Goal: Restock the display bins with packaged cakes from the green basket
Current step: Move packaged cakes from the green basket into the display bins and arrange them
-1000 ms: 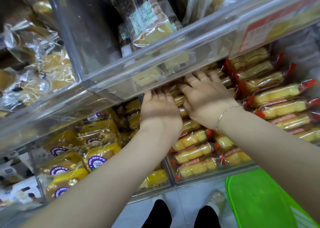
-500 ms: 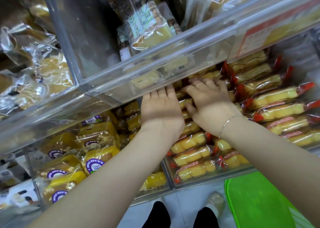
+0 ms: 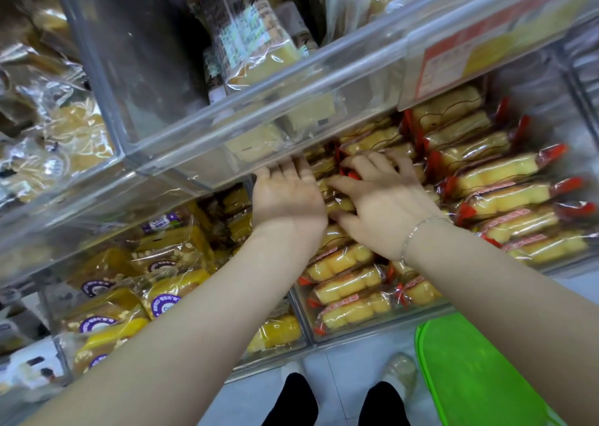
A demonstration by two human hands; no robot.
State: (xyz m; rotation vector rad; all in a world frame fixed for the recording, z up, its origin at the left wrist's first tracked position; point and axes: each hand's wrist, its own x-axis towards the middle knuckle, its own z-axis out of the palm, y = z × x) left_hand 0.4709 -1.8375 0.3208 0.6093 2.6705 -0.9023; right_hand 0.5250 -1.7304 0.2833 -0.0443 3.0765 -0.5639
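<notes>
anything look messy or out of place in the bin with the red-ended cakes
Mostly tidy: the red-ended cakes lie in neat parallel rows. Only the spot under the right hand and left hand looks jumbled, with packs lying crooked.

Shop: clear display bins [image 3: 382, 335] of packaged cakes [image 3: 505, 195].

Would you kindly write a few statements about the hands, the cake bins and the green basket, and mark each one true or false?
1. Both hands reach into the bin of red-ended cake packs. True.
2. The right hand wears a bracelet at the wrist. True.
3. The green basket sits on the upper shelf. False: it is low, by the floor at lower right.
4. The left hand holds a purple-labelled cake. False: the purple-labelled cakes lie in the bin to the left, untouched.
5. A clear upper bin overhangs the fingertips. True.
</notes>
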